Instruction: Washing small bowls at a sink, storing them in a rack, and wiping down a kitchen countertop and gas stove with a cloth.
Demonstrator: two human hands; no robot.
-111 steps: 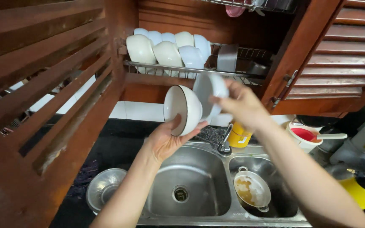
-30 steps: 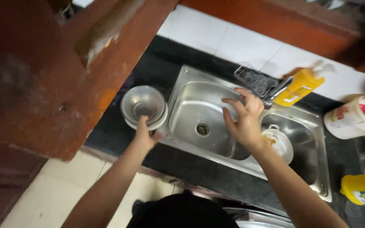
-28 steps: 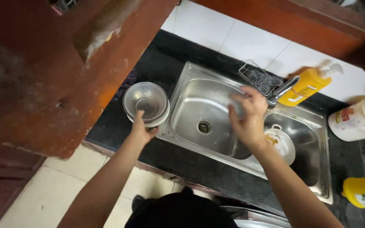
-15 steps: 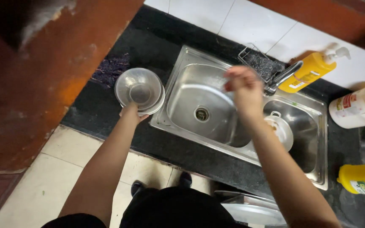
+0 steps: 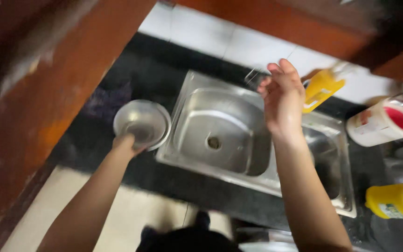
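Steel bowl (image 5: 142, 124) on black counter (image 5: 94, 135) beside double sink (image 5: 220, 135), left hand (image 5: 126, 144) gripping its rim, right hand (image 5: 283, 95) empty, loosely open.

A black stone countertop (image 5: 117, 79) carries a steel double-basin sink (image 5: 229, 135), a round steel bowl (image 5: 142, 123), yellow plastic bottles (image 5: 395, 201) and a white tub (image 5: 381, 122).
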